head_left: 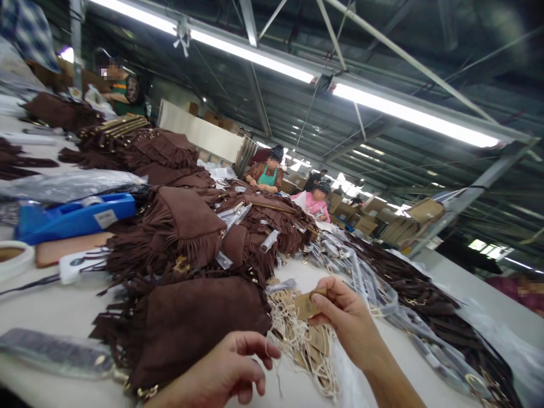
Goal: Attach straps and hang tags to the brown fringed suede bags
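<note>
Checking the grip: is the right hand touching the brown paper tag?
Touching. The head view shows the right hand pinching the brown paper tag between thumb and fingertips.

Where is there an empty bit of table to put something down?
Bare white table shows left of the nearest brown fringed bag, and beyond the tag pile, below the bag heap. It is crowded around the right hand and left hand.

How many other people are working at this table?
3: one far left, one in a teal apron, one in pink. A fourth shows partly at the right edge.
</note>
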